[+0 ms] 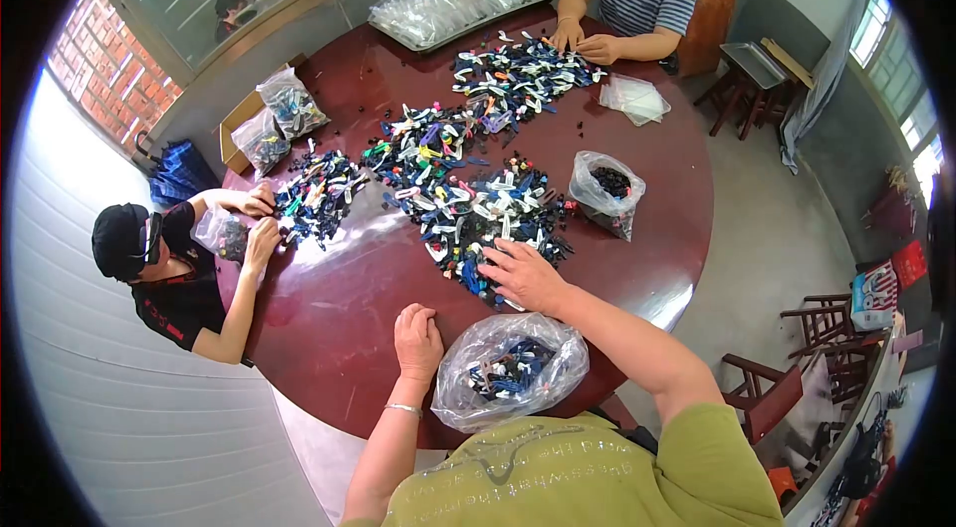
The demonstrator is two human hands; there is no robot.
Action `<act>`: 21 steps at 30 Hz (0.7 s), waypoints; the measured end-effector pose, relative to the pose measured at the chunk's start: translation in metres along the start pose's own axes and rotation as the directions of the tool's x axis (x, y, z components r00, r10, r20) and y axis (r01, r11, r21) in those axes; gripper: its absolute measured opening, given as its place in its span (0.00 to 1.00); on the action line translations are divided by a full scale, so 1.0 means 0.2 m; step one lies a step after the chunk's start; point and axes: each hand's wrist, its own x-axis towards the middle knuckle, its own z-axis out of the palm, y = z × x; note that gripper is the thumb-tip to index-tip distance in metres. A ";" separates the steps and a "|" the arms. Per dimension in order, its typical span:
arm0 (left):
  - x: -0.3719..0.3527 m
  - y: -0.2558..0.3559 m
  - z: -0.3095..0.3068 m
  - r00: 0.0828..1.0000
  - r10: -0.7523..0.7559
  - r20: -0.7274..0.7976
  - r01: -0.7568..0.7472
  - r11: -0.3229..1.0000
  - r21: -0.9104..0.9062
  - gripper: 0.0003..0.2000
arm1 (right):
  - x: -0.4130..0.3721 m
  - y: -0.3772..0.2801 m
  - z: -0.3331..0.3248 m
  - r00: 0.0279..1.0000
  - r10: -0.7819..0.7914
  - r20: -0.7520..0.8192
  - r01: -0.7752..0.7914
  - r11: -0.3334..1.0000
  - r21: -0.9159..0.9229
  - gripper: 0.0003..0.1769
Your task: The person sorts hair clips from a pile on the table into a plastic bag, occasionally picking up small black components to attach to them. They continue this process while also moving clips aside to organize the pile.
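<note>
Beside curled left hand (pixel 418 338), plastic bag (pixel 560 368) holds small plastic pieces; right hand (pixel 523 274), fingers spread, presses loose pile (pixel 478 213) beyond.

Olive-green lettered T-shirt (pixel 597 472), silver bracelet (pixel 403 409) by left hand (pixel 416 336).

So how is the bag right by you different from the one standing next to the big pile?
The near bag lies slumped at the table edge; the far bag stands upright beside the pile. The near bag holds blue, white and black pieces; the far bag holds mostly dark ones. Both are clear plastic.
</note>
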 end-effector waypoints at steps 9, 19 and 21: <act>0.00 0.00 0.00 0.999 -0.040 0.010 0.041 0.999 -0.007 0.07 | 0.00 0.05 0.03 0.950 0.100 -0.296 -0.043 0.980 0.194 0.11; 0.01 0.03 -0.02 0.999 -0.052 -0.014 0.051 0.999 -0.017 0.06 | 0.00 0.01 -0.07 0.693 0.704 -0.156 -0.394 0.552 0.735 0.08; 0.01 0.03 -0.02 0.998 -0.056 -0.012 0.055 0.998 -0.023 0.06 | 0.01 0.02 -0.09 0.572 0.819 0.044 -0.377 0.214 0.901 0.09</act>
